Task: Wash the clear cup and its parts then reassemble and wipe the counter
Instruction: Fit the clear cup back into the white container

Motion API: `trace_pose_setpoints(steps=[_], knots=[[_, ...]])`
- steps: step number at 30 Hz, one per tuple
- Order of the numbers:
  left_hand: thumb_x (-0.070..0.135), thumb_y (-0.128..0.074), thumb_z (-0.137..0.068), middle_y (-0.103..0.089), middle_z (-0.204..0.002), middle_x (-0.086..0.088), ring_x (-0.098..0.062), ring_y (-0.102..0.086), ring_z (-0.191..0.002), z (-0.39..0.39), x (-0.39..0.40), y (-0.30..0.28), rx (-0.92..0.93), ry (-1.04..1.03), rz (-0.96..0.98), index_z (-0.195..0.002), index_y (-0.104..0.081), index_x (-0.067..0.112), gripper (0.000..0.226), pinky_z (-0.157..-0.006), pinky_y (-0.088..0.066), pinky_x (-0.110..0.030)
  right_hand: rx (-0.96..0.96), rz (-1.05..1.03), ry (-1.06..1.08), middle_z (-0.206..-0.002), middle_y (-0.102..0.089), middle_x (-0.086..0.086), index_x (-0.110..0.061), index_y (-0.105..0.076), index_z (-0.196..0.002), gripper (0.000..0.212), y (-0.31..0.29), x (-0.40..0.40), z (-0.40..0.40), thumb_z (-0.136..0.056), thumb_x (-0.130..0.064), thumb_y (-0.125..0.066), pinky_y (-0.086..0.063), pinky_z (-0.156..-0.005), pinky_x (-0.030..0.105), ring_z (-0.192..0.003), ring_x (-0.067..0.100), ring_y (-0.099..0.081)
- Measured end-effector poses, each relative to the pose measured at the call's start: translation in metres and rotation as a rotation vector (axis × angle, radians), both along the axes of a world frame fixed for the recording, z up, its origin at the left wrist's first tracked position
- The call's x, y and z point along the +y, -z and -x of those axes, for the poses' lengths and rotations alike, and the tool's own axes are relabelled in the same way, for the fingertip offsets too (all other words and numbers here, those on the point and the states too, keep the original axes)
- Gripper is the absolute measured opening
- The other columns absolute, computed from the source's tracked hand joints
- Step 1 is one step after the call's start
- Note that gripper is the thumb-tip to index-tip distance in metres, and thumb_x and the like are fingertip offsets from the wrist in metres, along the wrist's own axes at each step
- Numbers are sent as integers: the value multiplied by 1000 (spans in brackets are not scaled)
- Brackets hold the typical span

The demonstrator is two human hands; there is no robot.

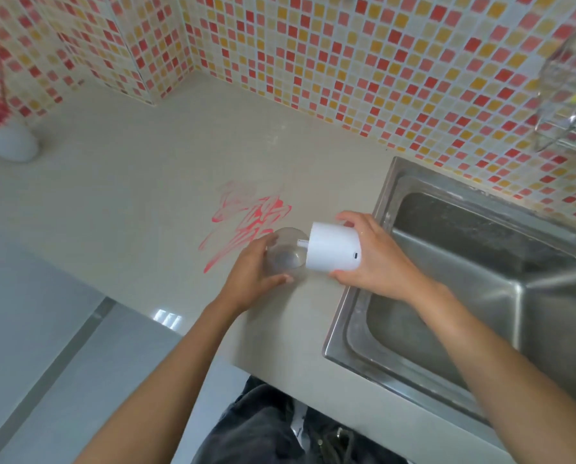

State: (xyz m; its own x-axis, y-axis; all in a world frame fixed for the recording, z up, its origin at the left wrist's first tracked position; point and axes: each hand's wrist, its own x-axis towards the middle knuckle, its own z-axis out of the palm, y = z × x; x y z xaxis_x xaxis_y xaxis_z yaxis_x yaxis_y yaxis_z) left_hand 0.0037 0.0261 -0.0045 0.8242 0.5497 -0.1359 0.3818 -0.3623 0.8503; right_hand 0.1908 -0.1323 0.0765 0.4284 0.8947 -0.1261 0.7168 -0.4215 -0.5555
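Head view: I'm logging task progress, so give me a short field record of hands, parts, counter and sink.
left hand: grip on the clear round plastic cup
right hand: grip on the white cylindrical top part
parts: separated, close together
beige counter: red smear, unwiped
steel sink: no items visible

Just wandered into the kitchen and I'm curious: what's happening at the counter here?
A person stands at the counter beside a steel sink. The left hand holds a clear cup on its side, and the right hand holds a white cylindrical part right at the cup's mouth; whether they are being joined or pulled apart cannot be told. Red smears mark the counter just behind the cup, not yet wiped.
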Motion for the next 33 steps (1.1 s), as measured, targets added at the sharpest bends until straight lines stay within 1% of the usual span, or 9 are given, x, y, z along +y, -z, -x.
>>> trace_pose_setpoints(steps=[3,8,11,12,16,19,21,30,33], knots=[[43,-78,-60,-55,-131,2,-18,-51,-117,-21,3,-6,-35,39,-18,-138,-47,16,88,-93,-38,-26,-77,-37,-17,-123,-45,-7,-26,-40,-128,81,-10,16,5,-58,-39,-79,-39,-96,32,-112,18,-44],[35,-83,-58,-67,-109,7,-14,-61,-97,-38,3,0,-82,47,13,-119,-60,22,67,-84,-49,-33,-193,-56,-64,-132,-44,-4,-30,-44,-134,77,-24,44,16,-65,-43,-77,-34,-99,30,-118,21,-37],[28,-82,-57,-62,-97,21,-1,-60,-87,-35,0,-3,-72,3,85,-104,-58,28,53,-78,-47,-16,-296,-5,-124,-138,-41,-4,-34,-39,-141,81,-24,60,27,-69,-47,-73,-37,-99,38,-119,24,-36],[27,-81,-57,-61,-98,23,3,-59,-87,-33,-1,-3,-73,-29,128,-108,-56,30,56,-77,-46,-12,-310,20,-130,-139,-41,-5,-35,-38,-142,81,-21,65,29,-69,-47,-72,-38,-98,40,-119,25,-36],[23,-83,-60,-59,-127,13,-6,-61,-108,-25,-7,-3,-114,-79,222,-143,-37,30,95,-90,-51,-28,-218,70,-71,-139,-39,-6,-40,-31,-144,87,-1,70,30,-68,-48,-73,-39,-99,40,-116,26,-38],[7,-78,-65,-63,-111,27,7,-60,-100,-26,-13,-8,-144,-86,207,-125,-48,42,76,-80,-47,-11,-163,60,-30,-137,-40,-4,-38,-31,-143,88,14,66,33,-67,-47,-75,-41,-99,41,-115,26,-41],[16,-74,-63,-64,-102,27,14,-58,-95,-28,-16,-15,-157,-126,175,-115,-51,43,63,-74,-42,-2,-150,39,14,-133,-43,-3,-29,-36,-139,86,18,68,35,-65,-46,-76,-42,-96,43,-113,26,-44],[20,-73,-57,-68,-102,9,-9,-63,-91,-32,-16,-16,-95,-121,128,-119,-58,30,64,-73,-49,-14,-160,6,87,-127,-45,1,-21,-40,-133,83,23,72,40,-62,-43,-77,-42,-91,43,-111,30,-45],[24,-72,-55,-68,-99,14,-5,-62,-86,-31,-16,-32,-22,-72,108,-119,-58,31,65,-68,-46,-18,-117,46,60,-132,-40,2,-23,-34,-138,94,18,71,38,-60,-53,-78,-38,-98,45,-120,28,-41]])
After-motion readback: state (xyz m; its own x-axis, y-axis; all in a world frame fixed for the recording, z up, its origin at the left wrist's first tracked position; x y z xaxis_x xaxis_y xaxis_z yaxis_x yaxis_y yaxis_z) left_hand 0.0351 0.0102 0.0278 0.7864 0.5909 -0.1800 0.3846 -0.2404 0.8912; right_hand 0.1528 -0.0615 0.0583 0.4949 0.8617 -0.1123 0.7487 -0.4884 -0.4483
